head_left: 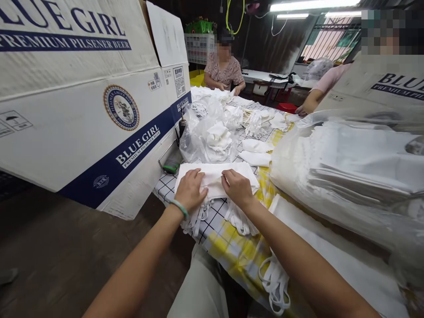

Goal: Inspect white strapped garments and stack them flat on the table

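A stack of folded white cloth [245, 170] lies on the table in front of me, with bunches of thin white straps [241, 221] hanging from its near edge. My left hand [191, 191] rests on the left part of the stack, fingers stretched out flat and thumb apart. On the right, my right hand [237, 187] has its thumb and fingertips pinched together at a raised fold of the top cloth. Just beyond the stack is a clear plastic bag [195, 143] with crumpled white cloth in it. Two small white cloth pieces [254, 158] lie behind to the right.
A large beer carton [82, 101] stands close on my left. Plastic-wrapped white cloths [357, 154] are piled on my right. A green-and-black tool [171, 164] lies at the table's left edge. One person [224, 70] sits across the checked tablecloth [215, 221]; another person's arm [314, 97] reaches in.
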Motion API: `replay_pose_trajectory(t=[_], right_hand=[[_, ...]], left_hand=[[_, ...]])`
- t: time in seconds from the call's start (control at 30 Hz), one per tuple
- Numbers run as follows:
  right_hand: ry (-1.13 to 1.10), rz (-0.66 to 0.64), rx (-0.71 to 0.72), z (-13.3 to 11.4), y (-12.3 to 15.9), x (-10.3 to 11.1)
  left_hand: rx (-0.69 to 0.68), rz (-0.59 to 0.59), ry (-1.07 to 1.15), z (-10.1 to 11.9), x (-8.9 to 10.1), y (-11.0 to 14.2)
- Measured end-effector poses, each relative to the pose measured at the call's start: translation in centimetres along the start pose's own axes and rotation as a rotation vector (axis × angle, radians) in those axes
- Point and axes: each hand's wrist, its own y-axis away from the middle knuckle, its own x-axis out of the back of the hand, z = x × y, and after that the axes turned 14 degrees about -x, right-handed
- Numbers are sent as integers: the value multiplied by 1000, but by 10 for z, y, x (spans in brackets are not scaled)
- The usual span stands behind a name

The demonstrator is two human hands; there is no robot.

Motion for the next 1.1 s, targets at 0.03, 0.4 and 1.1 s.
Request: replay_pose_trajectory(t=[0.03,0.4,1.1], right_hand=[[-2,-15,18,1,1,1],[-479,-248,-361,65,-11,34],[-207,-300,-714,75,-63,-2]], left_hand=[[11,-24,-70,0,-5,-4],[273,142,-214,-60,7,28],[425,235,-42,-71,-4,-14]])
